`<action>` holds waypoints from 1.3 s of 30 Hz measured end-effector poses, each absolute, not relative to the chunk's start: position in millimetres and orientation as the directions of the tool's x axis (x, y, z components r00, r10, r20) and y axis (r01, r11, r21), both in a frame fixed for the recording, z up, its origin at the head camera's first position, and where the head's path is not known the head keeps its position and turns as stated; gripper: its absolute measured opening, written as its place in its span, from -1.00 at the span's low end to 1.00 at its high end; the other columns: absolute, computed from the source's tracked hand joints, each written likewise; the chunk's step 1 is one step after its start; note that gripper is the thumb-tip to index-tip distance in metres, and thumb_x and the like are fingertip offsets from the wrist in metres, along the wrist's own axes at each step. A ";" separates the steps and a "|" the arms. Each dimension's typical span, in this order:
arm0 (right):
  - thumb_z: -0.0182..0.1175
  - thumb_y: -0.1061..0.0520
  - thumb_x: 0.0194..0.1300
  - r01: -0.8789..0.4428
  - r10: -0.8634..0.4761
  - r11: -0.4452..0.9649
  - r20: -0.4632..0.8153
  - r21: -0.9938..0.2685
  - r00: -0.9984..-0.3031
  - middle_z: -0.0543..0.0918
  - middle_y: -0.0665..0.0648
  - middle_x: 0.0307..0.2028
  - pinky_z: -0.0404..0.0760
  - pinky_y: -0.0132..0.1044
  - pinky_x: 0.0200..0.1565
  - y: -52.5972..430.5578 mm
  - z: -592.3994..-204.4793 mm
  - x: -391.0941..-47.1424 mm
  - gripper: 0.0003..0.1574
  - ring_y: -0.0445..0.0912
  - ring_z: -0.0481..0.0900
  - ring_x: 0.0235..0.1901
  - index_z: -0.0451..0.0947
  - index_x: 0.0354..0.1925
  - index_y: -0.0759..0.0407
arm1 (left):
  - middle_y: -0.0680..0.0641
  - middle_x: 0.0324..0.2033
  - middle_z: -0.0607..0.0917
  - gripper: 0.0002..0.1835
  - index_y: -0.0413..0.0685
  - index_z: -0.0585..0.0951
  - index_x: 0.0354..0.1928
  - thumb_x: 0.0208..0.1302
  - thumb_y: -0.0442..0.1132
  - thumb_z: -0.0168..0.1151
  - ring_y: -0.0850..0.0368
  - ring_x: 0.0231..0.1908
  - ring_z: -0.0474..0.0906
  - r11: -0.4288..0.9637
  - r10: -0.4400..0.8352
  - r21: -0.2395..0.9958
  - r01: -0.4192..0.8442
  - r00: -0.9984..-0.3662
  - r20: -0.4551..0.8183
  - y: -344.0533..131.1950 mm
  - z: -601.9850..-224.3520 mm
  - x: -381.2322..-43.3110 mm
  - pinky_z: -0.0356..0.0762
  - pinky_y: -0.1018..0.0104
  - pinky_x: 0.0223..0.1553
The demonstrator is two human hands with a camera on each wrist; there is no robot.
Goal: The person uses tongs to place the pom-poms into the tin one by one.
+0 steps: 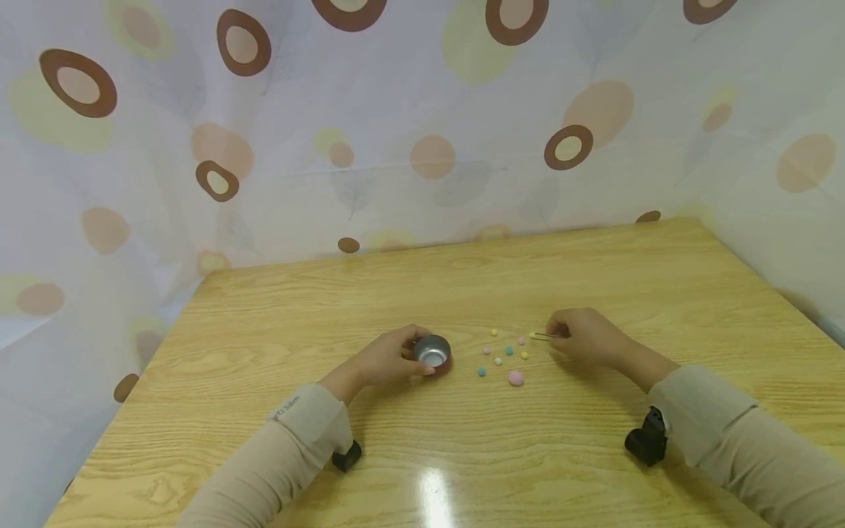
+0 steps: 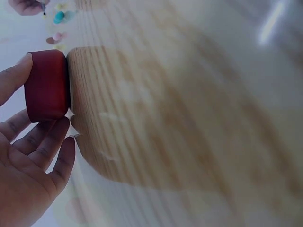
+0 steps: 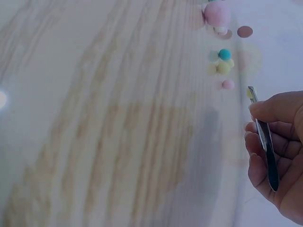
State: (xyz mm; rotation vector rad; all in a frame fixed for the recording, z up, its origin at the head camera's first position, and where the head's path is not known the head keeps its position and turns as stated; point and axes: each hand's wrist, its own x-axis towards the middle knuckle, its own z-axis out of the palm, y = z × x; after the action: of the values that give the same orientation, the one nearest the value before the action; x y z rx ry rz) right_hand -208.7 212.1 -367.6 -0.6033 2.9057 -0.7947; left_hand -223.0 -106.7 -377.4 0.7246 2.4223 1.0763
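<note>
"Fingers (image 3: 254, 165) of the right hand (image 1: 587, 337) pinch the tweezers (image 3: 267, 146), yellow ball (image 1: 532, 335) at the tips!"
"And the left hand (image 1: 388, 358)?"
"Curled round the cup (image 1: 432, 353), mouth up, silver bottom showing; loose balls (image 1: 509, 350) dot the counter (image 1: 528, 440) between."
"Tweezers' axis?"
"Sideways, tips pointing left, toward the balls and cup!"

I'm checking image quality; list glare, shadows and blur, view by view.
Head: white glare on the table at bottom centre; left wrist: slanted glare streak at upper right, wood grain blurred, balls beyond the red cup soft; right wrist: dim, a soft-edged shadow left of the tweezers.
</note>
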 end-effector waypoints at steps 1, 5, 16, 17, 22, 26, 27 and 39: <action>0.11 0.35 0.02 -0.356 -0.392 0.784 0.039 -0.508 -0.919 0.53 0.06 -0.50 0.47 -0.23 -0.42 210.8 -366.6 -207.9 -0.93 -0.12 0.44 -0.47 0.50 -0.42 0.29 | -0.01 -0.09 0.44 -0.46 -0.08 0.33 0.07 0.03 -0.14 0.25 0.07 -0.05 0.38 0.570 0.599 0.765 0.298 -0.789 -0.139 -106.7 -377.9 -223.0 0.38 0.30 -0.07; 0.10 0.36 0.03 -0.380 -0.414 0.760 0.057 -0.527 -0.908 0.55 0.08 -0.46 0.49 -0.20 -0.37 206.2 -363.6 -205.5 -0.91 -0.09 0.48 -0.43 0.50 -0.39 0.30 | -0.01 -0.10 0.45 -0.46 -0.08 0.33 0.07 0.03 -0.13 0.25 0.07 -0.05 0.38 0.566 0.607 0.765 0.307 -0.783 -0.135 -107.0 -380.6 -224.0 0.38 0.30 -0.07; 0.15 0.30 0.06 -0.430 -0.458 0.719 0.093 -0.547 -0.884 0.54 0.02 -0.48 0.48 -0.29 -0.42 188.7 -350.6 -198.1 -0.93 -0.16 0.46 -0.46 0.50 -0.38 0.27 | 0.05 -0.13 0.45 -0.48 -0.02 0.33 0.06 0.04 -0.14 0.25 0.13 -0.07 0.39 0.573 0.607 0.762 0.300 -0.781 -0.149 -106.6 -380.5 -226.3 0.38 0.36 -0.10; 0.15 0.29 0.07 -0.433 -0.463 0.713 0.094 -0.551 -0.882 0.54 0.01 -0.48 0.47 -0.29 -0.42 187.0 -349.2 -197.5 -0.93 -0.17 0.46 -0.46 0.50 -0.38 0.26 | 0.05 -0.13 0.45 -0.48 -0.02 0.33 0.06 0.04 -0.14 0.25 0.13 -0.07 0.39 0.573 0.608 0.762 0.301 -0.780 -0.148 -106.5 -380.2 -226.5 0.38 0.36 -0.09; 0.15 0.28 0.08 -0.446 -0.484 0.685 0.097 -0.577 -0.869 0.52 -0.01 -0.51 0.44 -0.34 -0.48 177.6 -343.2 -195.5 -0.94 -0.19 0.42 -0.51 0.50 -0.38 0.24 | 0.04 -0.11 0.44 -0.48 -0.02 0.33 0.06 0.04 -0.14 0.24 0.11 -0.05 0.38 0.575 0.607 0.761 0.300 -0.780 -0.151 -106.4 -378.9 -227.0 0.38 0.36 -0.09; 0.14 0.27 0.09 -0.448 -0.489 0.678 0.097 -0.583 -0.867 0.52 -0.02 -0.50 0.43 -0.35 -0.49 169.3 -342.4 -195.7 -0.94 -0.20 0.41 -0.51 0.50 -0.37 0.23 | 0.01 -0.11 0.44 -0.48 -0.05 0.33 0.06 0.04 -0.15 0.24 0.08 -0.06 0.38 0.567 0.612 0.766 0.304 -0.778 -0.144 -106.8 -378.6 -227.1 0.39 0.33 -0.09; 0.14 0.27 0.09 -0.452 -0.491 0.677 0.102 -0.581 -0.865 0.52 -0.03 -0.50 0.44 -0.36 -0.48 167.0 -342.6 -196.0 -0.93 -0.20 0.42 -0.50 0.50 -0.37 0.22 | 0.00 -0.11 0.44 -0.48 -0.06 0.33 0.06 0.04 -0.15 0.24 0.07 -0.05 0.38 0.565 0.614 0.766 0.307 -0.777 -0.141 -106.8 -378.8 -227.2 0.39 0.33 -0.09; 0.17 0.29 0.05 -0.504 -0.528 0.635 0.147 -0.586 -0.836 0.52 -0.03 -0.52 0.44 -0.37 -0.47 139.4 -344.4 -201.9 -0.93 -0.21 0.41 -0.52 0.50 -0.40 0.23 | 0.00 -0.13 0.45 -0.49 -0.06 0.35 0.04 0.03 -0.15 0.25 0.08 -0.06 0.38 0.565 0.604 0.769 0.298 -0.784 -0.140 -107.5 -382.7 -228.5 0.39 0.30 -0.08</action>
State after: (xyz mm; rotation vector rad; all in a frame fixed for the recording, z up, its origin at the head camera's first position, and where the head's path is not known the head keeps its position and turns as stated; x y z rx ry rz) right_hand -201.9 139.4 -344.4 -0.8856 2.8056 -0.9876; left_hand -228.5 -107.5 -382.7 0.7321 2.4118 1.0800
